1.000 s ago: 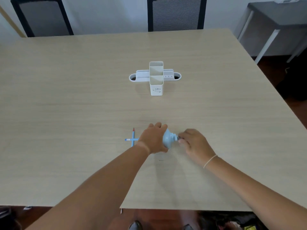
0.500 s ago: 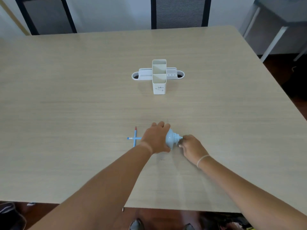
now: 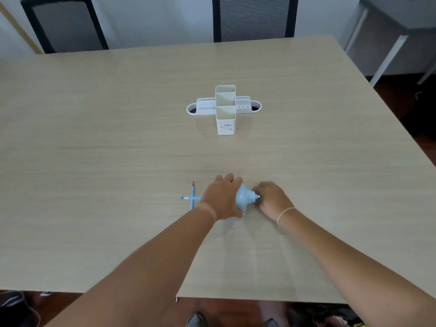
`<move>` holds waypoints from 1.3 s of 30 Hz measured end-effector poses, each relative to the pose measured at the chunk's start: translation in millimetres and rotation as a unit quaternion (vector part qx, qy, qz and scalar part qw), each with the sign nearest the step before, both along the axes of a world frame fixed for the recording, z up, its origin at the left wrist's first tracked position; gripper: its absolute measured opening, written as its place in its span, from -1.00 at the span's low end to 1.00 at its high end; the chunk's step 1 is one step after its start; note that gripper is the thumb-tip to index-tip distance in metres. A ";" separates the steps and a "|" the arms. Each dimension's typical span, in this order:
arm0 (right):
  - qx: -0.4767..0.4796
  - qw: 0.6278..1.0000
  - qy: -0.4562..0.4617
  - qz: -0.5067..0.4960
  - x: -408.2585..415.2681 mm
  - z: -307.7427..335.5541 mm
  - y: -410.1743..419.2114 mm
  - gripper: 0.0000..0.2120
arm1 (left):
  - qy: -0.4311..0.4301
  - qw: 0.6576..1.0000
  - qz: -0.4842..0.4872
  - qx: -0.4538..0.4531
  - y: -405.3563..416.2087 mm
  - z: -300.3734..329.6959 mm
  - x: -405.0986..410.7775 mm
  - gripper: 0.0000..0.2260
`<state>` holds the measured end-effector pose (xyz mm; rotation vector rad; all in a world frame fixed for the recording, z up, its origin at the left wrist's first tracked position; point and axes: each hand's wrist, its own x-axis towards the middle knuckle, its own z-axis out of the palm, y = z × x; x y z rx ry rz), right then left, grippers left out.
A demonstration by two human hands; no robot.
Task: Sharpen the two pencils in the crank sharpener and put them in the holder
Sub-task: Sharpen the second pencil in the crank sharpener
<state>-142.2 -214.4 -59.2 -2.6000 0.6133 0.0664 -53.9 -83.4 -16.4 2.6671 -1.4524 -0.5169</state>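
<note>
A light blue crank sharpener [image 3: 243, 198] lies on the wooden table [image 3: 118, 149] near the front middle. My left hand [image 3: 221, 199] is clamped over its left part. My right hand [image 3: 271, 199] grips the crank at its right end; the handle is hidden under the fingers. One blue pencil [image 3: 190, 198] sticks out to the left from under my left hand, toward the sharpener. A second blue pencil [image 3: 192, 193] with a red tip lies across it, pointing away from me. The white holder [image 3: 225, 109] stands further back, its compartments showing nothing inside.
Two black chairs [image 3: 253, 17] stand behind the table's far edge. A grey side table [image 3: 389, 31] is at the upper right. The table's front edge has a step near my feet.
My right hand has shifted around the crank end from frame to frame. The left hand, sharpener and pencils stay in place; the view has shifted a little.
</note>
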 end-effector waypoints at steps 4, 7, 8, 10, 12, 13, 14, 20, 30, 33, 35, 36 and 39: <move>0.014 0.998 -0.033 0.052 -42.6 -8.6 20.8 -0.78 | 0.002 1.000 -0.004 -0.002 0.3 0.5 0.5 -0.45; 0.000 0.993 -0.097 0.067 -63.1 2.2 26.7 -0.68 | 0.003 1.000 -0.007 0.000 -0.5 0.3 0.5 -0.45; -0.008 0.990 -0.120 0.070 -64.2 8.4 26.3 -0.67 | 0.005 1.000 -0.008 0.000 -0.6 0.3 0.8 -0.44; -0.007 0.983 -0.173 0.065 -58.0 21.7 22.3 -0.70 | 0.007 1.000 -0.009 0.000 -0.2 0.4 0.9 -0.44; -0.016 0.977 -0.207 0.044 -41.3 36.6 13.5 -0.71 | 0.004 1.000 -0.010 0.002 0.1 0.7 0.5 -0.44; -0.021 0.978 -0.207 0.027 -29.9 40.3 7.5 -0.72 | 0.003 1.000 -0.010 0.003 0.2 1.1 0.2 -0.44; -0.022 0.982 -0.189 0.010 -17.6 41.0 1.4 -0.75 | 0.002 1.000 -0.008 0.002 0.2 1.7 0.1 -0.44; -0.006 0.999 -0.035 0.012 -3.1 3.3 -1.1 -0.84 | 0.001 1.000 -0.004 0.001 -0.6 0.2 0.5 -0.45; 0.016 0.996 -0.048 0.077 -60.1 18.5 27.0 -0.72 | 0.005 1.000 -0.005 -0.006 0.6 -0.7 0.6 -0.42; 0.014 0.995 -0.071 0.072 -60.0 34.2 26.3 -0.74 | 0.003 1.000 -0.005 -0.006 0.6 -0.5 1.1 -0.42; 0.002 0.993 -0.104 0.060 -54.4 44.1 22.9 -0.74 | 0.002 1.000 -0.006 -0.005 0.9 -0.1 0.9 -0.42; -0.009 0.992 -0.116 0.056 -49.8 48.4 20.0 -0.72 | 0.001 1.000 -0.007 -0.005 0.8 0.1 0.4 -0.42; -0.024 0.993 -0.111 0.036 -31.9 57.9 10.3 -0.78 | -0.003 1.000 -0.006 -0.005 0.5 1.3 -0.5 -0.45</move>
